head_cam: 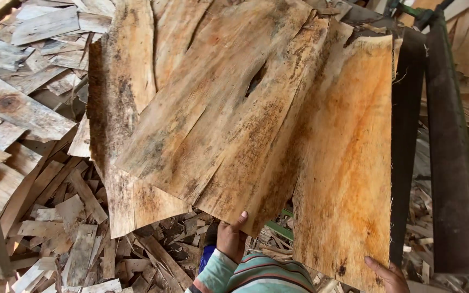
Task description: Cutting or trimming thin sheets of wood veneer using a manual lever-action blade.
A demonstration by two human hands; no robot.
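We grip the wood sheets (245, 114) — left hand (230, 239) closed under their edge, right hand (389, 274) at the corner — above scattered scraps (55, 217).

Veneer workshop: wood sheets (256, 119), scrap heaps (44, 179) everywhere.

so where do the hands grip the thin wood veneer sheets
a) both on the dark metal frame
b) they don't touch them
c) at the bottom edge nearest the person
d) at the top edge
c, the left hand holds the lower edge of the overlapping mottled brown veneer sheets, and the right hand holds the bottom corner of the orange-toned veneer sheet.
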